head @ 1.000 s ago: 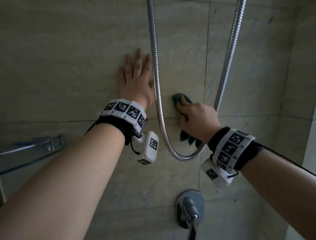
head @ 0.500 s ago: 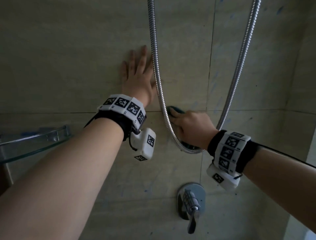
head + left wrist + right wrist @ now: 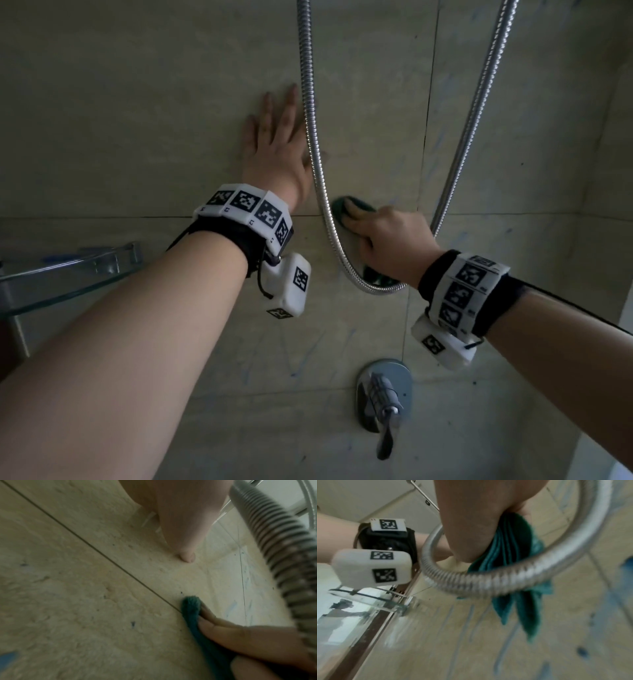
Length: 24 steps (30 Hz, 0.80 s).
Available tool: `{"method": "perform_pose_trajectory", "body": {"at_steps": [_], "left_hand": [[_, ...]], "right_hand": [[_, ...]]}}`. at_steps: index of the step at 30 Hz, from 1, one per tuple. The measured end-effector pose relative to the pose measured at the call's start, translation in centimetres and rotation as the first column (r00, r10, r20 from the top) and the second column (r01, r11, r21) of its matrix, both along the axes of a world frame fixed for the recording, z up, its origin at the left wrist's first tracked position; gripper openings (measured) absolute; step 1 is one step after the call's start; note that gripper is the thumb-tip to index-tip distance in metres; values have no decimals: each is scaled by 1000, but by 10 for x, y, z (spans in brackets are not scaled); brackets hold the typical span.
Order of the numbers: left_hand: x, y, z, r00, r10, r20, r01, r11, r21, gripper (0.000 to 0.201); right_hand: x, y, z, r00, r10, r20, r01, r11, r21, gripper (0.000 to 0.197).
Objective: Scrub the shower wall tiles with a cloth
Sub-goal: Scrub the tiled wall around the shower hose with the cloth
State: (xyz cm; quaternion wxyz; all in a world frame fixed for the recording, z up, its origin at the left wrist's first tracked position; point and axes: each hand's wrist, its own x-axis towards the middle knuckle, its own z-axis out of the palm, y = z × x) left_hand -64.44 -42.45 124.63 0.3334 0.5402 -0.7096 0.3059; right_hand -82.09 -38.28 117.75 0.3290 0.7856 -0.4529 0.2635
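My left hand [image 3: 277,144] lies flat with straight fingers on the beige wall tile [image 3: 137,102], just left of the metal shower hose [image 3: 310,113]; its thumb [image 3: 187,557] touches the tile. My right hand [image 3: 387,240] holds a dark green cloth [image 3: 356,205] bunched under its fingers and presses it to the wall at the horizontal grout line, inside the hose loop. The fingers [image 3: 231,632] lie over the cloth [image 3: 190,607]. Folds of the cloth [image 3: 513,547] hang out below the right hand [image 3: 467,520], behind the hose [image 3: 488,584].
A chrome mixer valve [image 3: 383,394] with a lever sits on the wall below my right wrist. A glass corner shelf [image 3: 68,277] juts out at the left. The hose's right strand [image 3: 479,102] runs up to the right. Faint blue marks dot the tiles.
My right hand has slid the cloth down and left, from above the grout line to against the hose's left strand. My left hand stays flat on the same tile.
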Motion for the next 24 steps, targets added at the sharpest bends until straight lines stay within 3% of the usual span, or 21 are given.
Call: {"method": "perform_pose_trajectory", "body": {"at_steps": [2, 4, 6, 8, 12, 13, 17, 21, 24], "left_hand": [[-1, -1, -1, 1000, 3, 0, -3, 1000, -3, 69], [-2, -2, -1, 1000, 1, -3, 0, 1000, 9, 70], [-2, -2, 0, 1000, 3, -12, -3, 1000, 17, 70], [-2, -1, -1, 1000, -2, -7, 2, 1000, 10, 69], [-1, 0, -3, 1000, -15, -7, 15, 1000, -13, 68], [-2, -2, -3, 1000, -16, -13, 16, 1000, -23, 69], [-5, -6, -6, 999, -22, -23, 21, 999, -48, 70], [-5, -2, -4, 999, -14, -32, 14, 1000, -11, 67], [-5, 1, -8, 1000, -17, -21, 16, 999, -46, 67]], "right_hand": [[-10, -1, 14, 993, -121, 3, 121, 993, 2, 47], [-19, 1, 42, 960, -215, 177, 215, 976, 22, 46], [-22, 1, 60, 908, -188, 375, 204, 979, -3, 47], [-17, -1, 55, 921, -179, 346, 199, 980, -22, 48], [-3, 2, 7, 982, -186, 17, 184, 980, 73, 47], [-3, 4, 2, 984, -179, -7, 179, 978, 105, 47], [-17, 7, 34, 967, -185, 177, 173, 982, 80, 46], [-36, -2, 62, 871, -119, 476, 126, 992, 18, 52], [-27, -5, 37, 884, -135, 447, 154, 988, -7, 55]]}}
